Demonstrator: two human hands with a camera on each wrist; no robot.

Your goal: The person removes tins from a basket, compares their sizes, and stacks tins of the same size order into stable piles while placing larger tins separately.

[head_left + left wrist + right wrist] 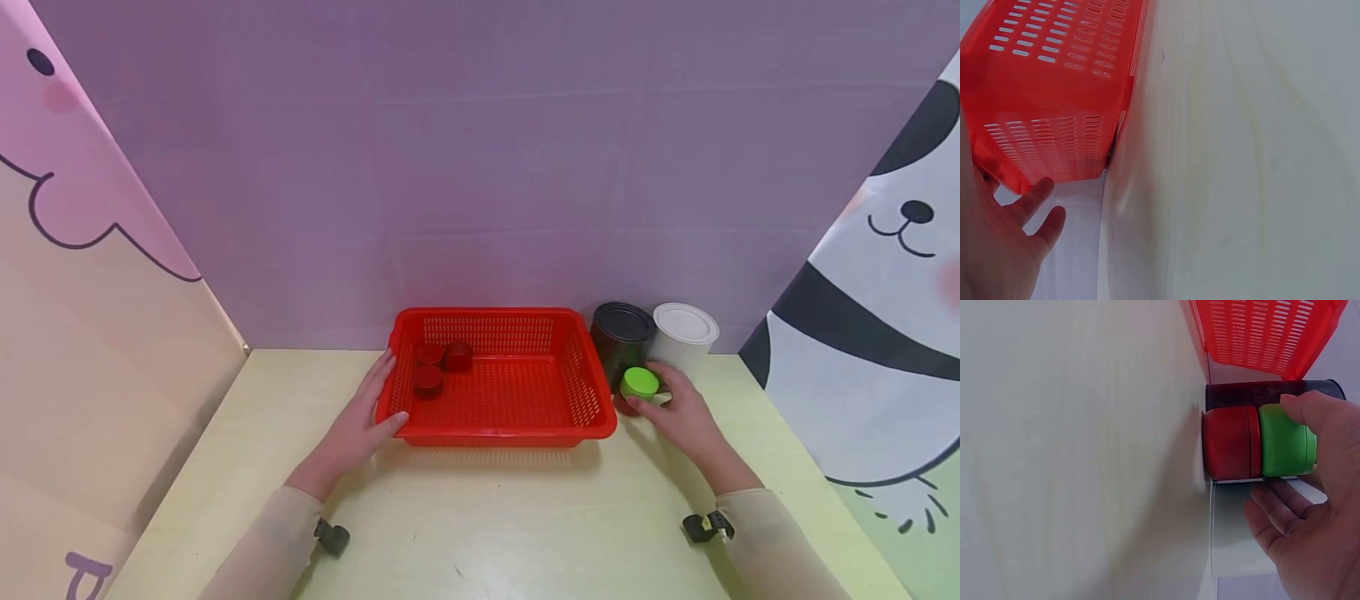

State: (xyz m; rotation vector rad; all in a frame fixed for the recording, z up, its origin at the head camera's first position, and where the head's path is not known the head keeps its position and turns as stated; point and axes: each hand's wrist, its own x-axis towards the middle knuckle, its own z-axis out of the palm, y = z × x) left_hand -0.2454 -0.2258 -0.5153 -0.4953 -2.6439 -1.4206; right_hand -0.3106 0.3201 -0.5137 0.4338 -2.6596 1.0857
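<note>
A red plastic basket [487, 432] with slotted walls stands on the table, with three small dark red round containers [428, 382] at its left end. My left hand [360, 425] rests against the basket's left side, fingers extended along it and thumb at the near-left corner. To the right of the basket, my right hand [686, 417] holds a small green lidded jar [1285, 440] between thumb and fingers. The green jar sits on top of a red jar [1229, 442], and the two touch in the right wrist view.
Behind the jars stand a tall black canister [622, 325] and a white canister [684, 323], side by side near the purple back wall [480, 167]. Printed panels flank the pale table [480, 517] on both sides.
</note>
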